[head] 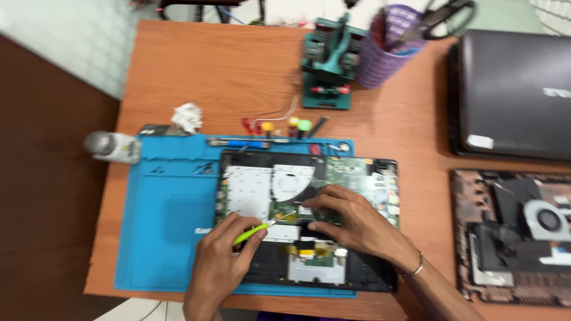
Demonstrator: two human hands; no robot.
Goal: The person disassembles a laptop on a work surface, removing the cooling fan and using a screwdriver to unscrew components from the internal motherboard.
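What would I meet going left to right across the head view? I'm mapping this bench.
Bottle → blue mat → left hand with green screwdriver → right hand → closed laptop.

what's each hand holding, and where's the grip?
Left hand grips a green-handled screwdriver by its handle, tip on the opened laptop. Right hand holds nothing; its fingers rest on the laptop's internals.
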